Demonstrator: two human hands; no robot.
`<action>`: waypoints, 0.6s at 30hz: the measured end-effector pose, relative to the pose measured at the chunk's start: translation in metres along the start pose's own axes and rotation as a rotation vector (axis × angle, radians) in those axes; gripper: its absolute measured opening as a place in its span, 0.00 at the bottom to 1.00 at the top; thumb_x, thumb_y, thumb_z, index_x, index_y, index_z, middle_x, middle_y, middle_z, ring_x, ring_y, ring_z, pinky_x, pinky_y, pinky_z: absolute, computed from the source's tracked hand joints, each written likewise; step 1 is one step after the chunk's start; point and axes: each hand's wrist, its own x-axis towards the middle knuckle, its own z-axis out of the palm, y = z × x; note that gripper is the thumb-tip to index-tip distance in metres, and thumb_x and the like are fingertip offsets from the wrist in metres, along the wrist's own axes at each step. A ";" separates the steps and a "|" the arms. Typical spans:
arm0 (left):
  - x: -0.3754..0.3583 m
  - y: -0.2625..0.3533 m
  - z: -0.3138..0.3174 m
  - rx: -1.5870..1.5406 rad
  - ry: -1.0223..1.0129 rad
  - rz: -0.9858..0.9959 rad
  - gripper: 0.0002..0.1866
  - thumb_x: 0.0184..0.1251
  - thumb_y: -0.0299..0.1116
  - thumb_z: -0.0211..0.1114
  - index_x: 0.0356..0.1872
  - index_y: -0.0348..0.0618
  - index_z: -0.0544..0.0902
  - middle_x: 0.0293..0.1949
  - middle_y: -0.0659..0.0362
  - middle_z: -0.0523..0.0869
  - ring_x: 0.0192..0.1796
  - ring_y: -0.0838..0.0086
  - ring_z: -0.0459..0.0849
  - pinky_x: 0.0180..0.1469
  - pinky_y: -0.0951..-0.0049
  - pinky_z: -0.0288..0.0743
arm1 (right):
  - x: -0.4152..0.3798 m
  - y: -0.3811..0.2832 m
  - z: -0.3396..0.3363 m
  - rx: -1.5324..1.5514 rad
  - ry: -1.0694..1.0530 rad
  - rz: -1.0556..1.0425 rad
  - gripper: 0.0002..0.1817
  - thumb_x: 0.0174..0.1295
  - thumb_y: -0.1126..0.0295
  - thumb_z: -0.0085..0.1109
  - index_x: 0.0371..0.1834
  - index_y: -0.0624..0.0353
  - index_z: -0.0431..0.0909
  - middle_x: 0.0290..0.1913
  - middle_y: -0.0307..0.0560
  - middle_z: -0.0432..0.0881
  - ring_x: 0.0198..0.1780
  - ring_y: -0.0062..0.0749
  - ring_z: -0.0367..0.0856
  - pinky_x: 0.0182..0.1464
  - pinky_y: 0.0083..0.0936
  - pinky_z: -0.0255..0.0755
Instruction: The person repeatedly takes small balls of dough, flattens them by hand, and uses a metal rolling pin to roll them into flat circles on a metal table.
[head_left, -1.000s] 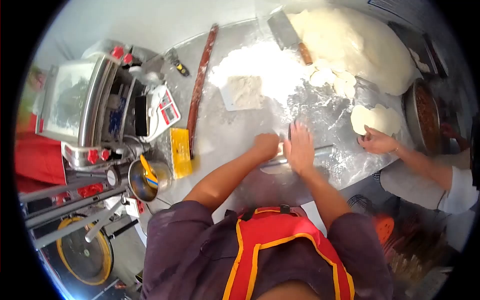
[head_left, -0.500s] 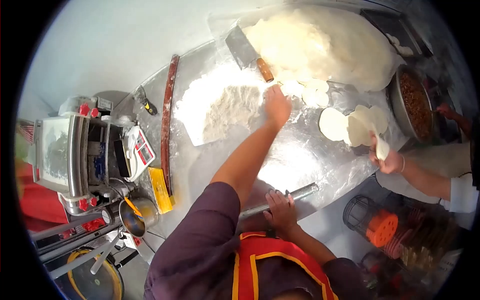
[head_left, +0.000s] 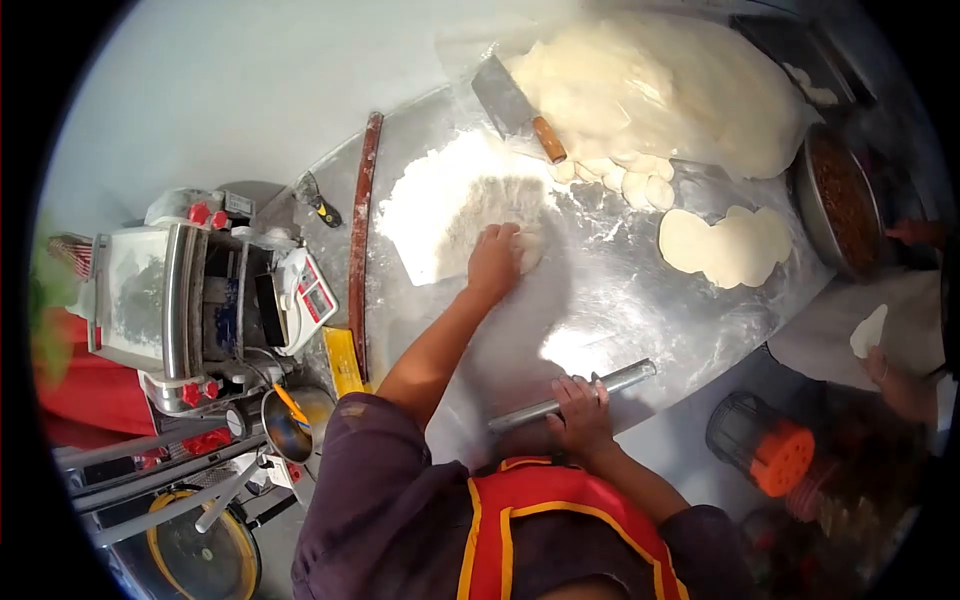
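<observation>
My left hand [head_left: 496, 264] is down in the loose flour [head_left: 440, 195], its fingers curled against a pale dough piece [head_left: 530, 247] that they partly cover. My right hand [head_left: 582, 408] lies over a metal rolling pin [head_left: 630, 376] close to the table's near edge, fingers wrapped across it. Small dough pieces [head_left: 645, 188] lie in a cluster beyond the flour. Several flat dough rounds [head_left: 722, 246] overlap on the right of the metal table [head_left: 610, 290]. A cleaver [head_left: 505, 98] with a wooden handle rests beside a large covered dough mass [head_left: 640, 85].
At the right, a co-worker's hand [head_left: 880, 368] holds a dough round [head_left: 868, 332], near a bowl of brown filling [head_left: 842, 200]. A red-brown stick [head_left: 366, 220], a scraper [head_left: 320, 203], a scale [head_left: 308, 295] and a dough machine [head_left: 150, 300] stand left.
My left hand has moved from the small dough pieces back leftward into the flour. My right hand stays on the rolling pin. The co-worker's hand has drawn away from the flat rounds with one.
</observation>
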 end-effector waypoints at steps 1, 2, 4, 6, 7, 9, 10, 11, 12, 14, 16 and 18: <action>-0.011 -0.009 0.008 -0.006 0.061 0.084 0.16 0.65 0.30 0.63 0.54 0.41 0.79 0.58 0.46 0.81 0.60 0.50 0.78 0.61 0.57 0.73 | -0.003 0.001 0.003 -0.006 0.030 -0.013 0.33 0.59 0.55 0.62 0.67 0.53 0.69 0.66 0.45 0.73 0.68 0.41 0.68 0.71 0.56 0.55; -0.020 -0.017 0.018 -0.013 0.125 0.168 0.18 0.65 0.29 0.62 0.56 0.41 0.78 0.59 0.46 0.80 0.61 0.50 0.77 0.62 0.57 0.72 | -0.004 0.002 0.004 -0.013 0.061 -0.027 0.33 0.58 0.55 0.62 0.67 0.54 0.69 0.66 0.46 0.73 0.68 0.41 0.69 0.71 0.57 0.55; -0.040 -0.020 0.033 -0.002 0.184 0.261 0.22 0.65 0.25 0.60 0.61 0.38 0.76 0.62 0.45 0.78 0.63 0.48 0.75 0.65 0.57 0.71 | -0.002 -0.001 -0.001 0.011 0.048 -0.008 0.33 0.58 0.55 0.63 0.67 0.55 0.69 0.65 0.46 0.73 0.67 0.42 0.69 0.70 0.57 0.55; -0.071 -0.010 0.040 -0.008 0.148 0.315 0.21 0.65 0.27 0.61 0.59 0.37 0.77 0.62 0.46 0.77 0.63 0.49 0.75 0.65 0.57 0.71 | 0.004 -0.006 -0.006 0.031 -0.001 0.015 0.33 0.58 0.55 0.63 0.66 0.55 0.69 0.64 0.47 0.74 0.67 0.43 0.70 0.70 0.56 0.55; -0.088 -0.005 0.043 -0.010 0.131 0.346 0.21 0.65 0.29 0.62 0.59 0.37 0.77 0.61 0.47 0.77 0.63 0.49 0.75 0.65 0.56 0.70 | 0.007 -0.006 -0.010 0.036 -0.045 0.030 0.33 0.58 0.55 0.63 0.66 0.55 0.69 0.64 0.47 0.74 0.67 0.43 0.70 0.70 0.56 0.55; -0.127 -0.005 0.036 0.016 0.028 0.413 0.22 0.64 0.31 0.64 0.59 0.37 0.76 0.62 0.48 0.77 0.64 0.51 0.75 0.65 0.56 0.69 | 0.006 -0.005 -0.013 0.035 -0.085 0.039 0.33 0.58 0.55 0.63 0.66 0.55 0.70 0.64 0.47 0.74 0.67 0.43 0.70 0.70 0.55 0.56; -0.134 -0.006 0.032 0.031 -0.023 0.451 0.23 0.64 0.32 0.65 0.60 0.38 0.76 0.62 0.48 0.77 0.64 0.51 0.75 0.66 0.56 0.69 | 0.005 -0.004 -0.010 0.031 -0.077 0.035 0.33 0.58 0.55 0.63 0.66 0.56 0.70 0.64 0.47 0.74 0.66 0.43 0.70 0.70 0.55 0.56; -0.134 -0.011 0.034 0.045 -0.037 0.456 0.24 0.65 0.34 0.64 0.61 0.38 0.75 0.63 0.48 0.77 0.66 0.52 0.73 0.67 0.56 0.67 | 0.005 -0.003 -0.008 0.028 -0.070 0.032 0.33 0.58 0.55 0.63 0.65 0.56 0.70 0.64 0.47 0.74 0.66 0.43 0.70 0.70 0.55 0.55; -0.134 -0.014 0.034 0.058 -0.054 0.459 0.25 0.65 0.35 0.64 0.62 0.38 0.74 0.64 0.48 0.76 0.67 0.53 0.72 0.69 0.56 0.66 | 0.005 -0.004 -0.007 0.024 -0.065 0.030 0.32 0.58 0.55 0.63 0.65 0.55 0.70 0.64 0.47 0.74 0.66 0.43 0.70 0.70 0.55 0.56; -0.132 -0.014 0.042 0.068 -0.074 0.484 0.27 0.67 0.38 0.63 0.64 0.38 0.73 0.66 0.48 0.73 0.71 0.54 0.69 0.72 0.55 0.62 | 0.004 -0.002 -0.007 0.015 -0.063 0.024 0.32 0.58 0.55 0.63 0.65 0.55 0.71 0.64 0.46 0.74 0.67 0.42 0.70 0.70 0.54 0.56; -0.110 0.009 0.041 0.065 -0.075 0.543 0.29 0.68 0.40 0.62 0.67 0.38 0.71 0.69 0.47 0.70 0.74 0.54 0.64 0.74 0.54 0.59 | 0.002 0.000 -0.001 -0.016 -0.013 0.000 0.32 0.57 0.54 0.64 0.64 0.55 0.71 0.64 0.45 0.74 0.67 0.41 0.69 0.70 0.54 0.56; -0.106 0.021 0.052 0.098 -0.129 0.553 0.30 0.69 0.43 0.61 0.68 0.39 0.70 0.71 0.47 0.67 0.75 0.54 0.62 0.75 0.51 0.56 | -0.003 0.005 0.008 -0.049 0.039 -0.031 0.32 0.57 0.54 0.64 0.64 0.54 0.71 0.64 0.44 0.73 0.67 0.40 0.68 0.71 0.53 0.56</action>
